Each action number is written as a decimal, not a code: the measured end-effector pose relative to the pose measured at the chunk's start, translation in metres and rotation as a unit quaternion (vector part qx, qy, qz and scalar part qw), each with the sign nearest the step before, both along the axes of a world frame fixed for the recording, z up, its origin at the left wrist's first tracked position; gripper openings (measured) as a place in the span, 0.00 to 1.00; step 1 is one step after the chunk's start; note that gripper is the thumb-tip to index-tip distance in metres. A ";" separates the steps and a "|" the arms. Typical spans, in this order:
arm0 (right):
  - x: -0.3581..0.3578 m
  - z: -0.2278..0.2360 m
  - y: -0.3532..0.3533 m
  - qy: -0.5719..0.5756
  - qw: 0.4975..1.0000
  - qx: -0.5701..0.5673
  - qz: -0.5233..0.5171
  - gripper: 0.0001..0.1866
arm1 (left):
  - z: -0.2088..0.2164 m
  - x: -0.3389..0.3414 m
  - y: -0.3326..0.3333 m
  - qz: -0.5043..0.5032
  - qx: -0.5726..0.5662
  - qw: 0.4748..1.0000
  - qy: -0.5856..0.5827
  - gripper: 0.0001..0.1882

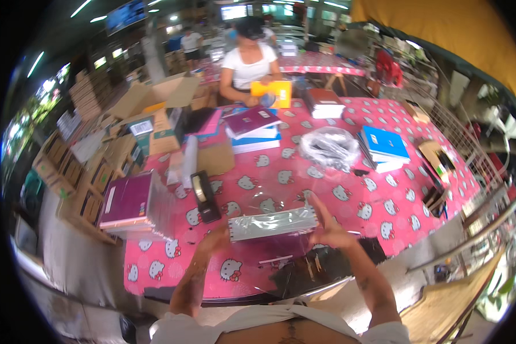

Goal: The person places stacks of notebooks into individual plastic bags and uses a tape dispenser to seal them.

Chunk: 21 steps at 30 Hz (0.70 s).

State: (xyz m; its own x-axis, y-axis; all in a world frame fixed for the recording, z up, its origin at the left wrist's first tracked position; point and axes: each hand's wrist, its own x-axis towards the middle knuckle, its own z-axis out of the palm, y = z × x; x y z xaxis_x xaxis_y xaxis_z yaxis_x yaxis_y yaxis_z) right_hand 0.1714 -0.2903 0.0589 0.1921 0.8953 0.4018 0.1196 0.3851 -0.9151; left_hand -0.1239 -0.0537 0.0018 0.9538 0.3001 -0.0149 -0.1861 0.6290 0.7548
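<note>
A stack of purple notebooks (275, 246) in shiny clear plastic stands tilted at the near edge of the table, its pale page edges facing up. My left hand (215, 238) is at the stack's left end, slightly blurred, its fingers partly hidden behind the stack. My right hand (330, 230) grips the right end, thumb side up. Clear film spreads loosely around the stack. Just beyond my left hand stands a black tape dispenser (204, 196). Farther left, another pile of purple notebooks (129, 200) sits in clear wrapping.
Pink patterned cloth (338, 198) covers the table. On it lie a bundle of clear plastic (328, 148), blue notebooks (384, 146), brown notebooks (324, 103) and a mixed pile (252, 129). Cardboard boxes (155, 97) crowd the left. Across the table a person (251, 63) handles a yellow notebook (278, 93).
</note>
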 end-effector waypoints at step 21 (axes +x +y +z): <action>-0.061 -0.062 0.082 -0.268 0.945 -0.173 -0.069 0.46 | 0.141 -0.121 -0.078 0.667 0.100 0.738 -0.005 0.48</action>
